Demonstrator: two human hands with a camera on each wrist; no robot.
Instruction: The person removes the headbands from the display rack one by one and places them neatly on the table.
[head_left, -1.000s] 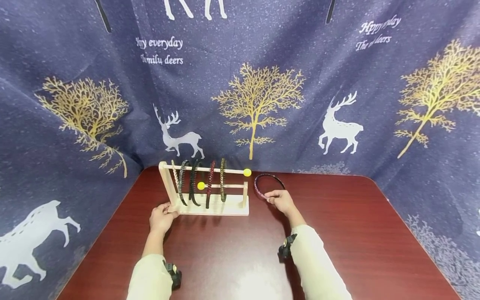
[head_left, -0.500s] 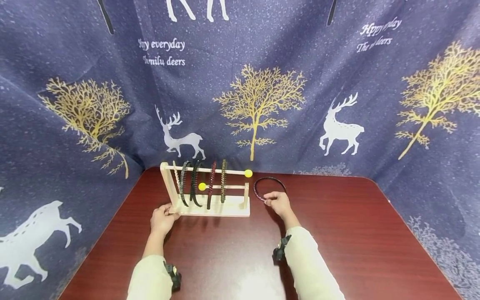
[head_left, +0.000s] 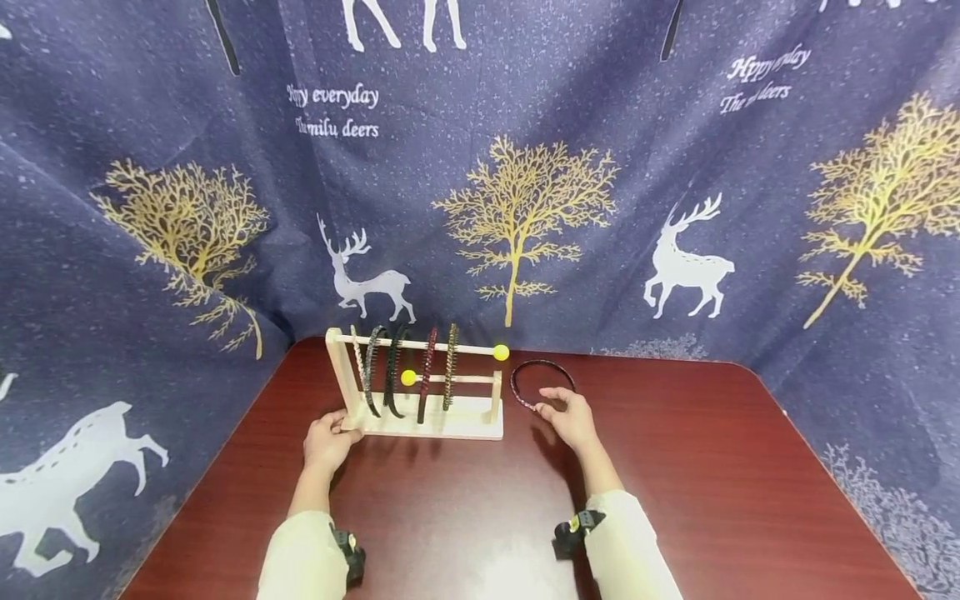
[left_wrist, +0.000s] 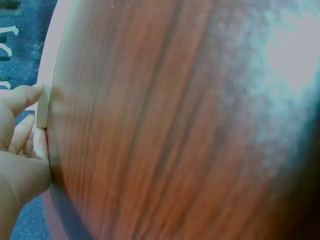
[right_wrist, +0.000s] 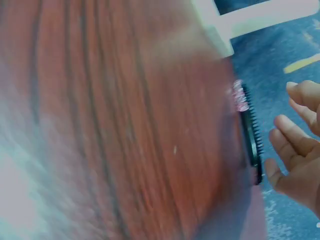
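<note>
At its left end, the pale wooden headband stand (head_left: 480, 427) is gripped by my left hand (head_left: 327, 442). The left wrist view shows the thumb and fingers of this hand (left_wrist: 22, 165) on either side of the base's edge (left_wrist: 43, 107). A dark, toothed headband (head_left: 517, 398) with pink glitter lies on the table right of the stand. Over its near side, my right hand (head_left: 573, 421) has its fingers spread. Seen from the right wrist, the fingers are apart from the headband (right_wrist: 250, 132) and hold nothing.
Several headbands hang from the stand's upper rod, among them a red one (head_left: 427, 371) and a gold one (head_left: 450, 367). Yellow balls (head_left: 501, 352) cap the rod ends. Behind the reddish-brown table (head_left: 712, 467) hangs a dark blue cloth (head_left: 600, 108) with deer and trees.
My right hand has let go of the glitter headband, which has come down flat on the table. Its fingers have spread. The left hand keeps its grip on the stand.
</note>
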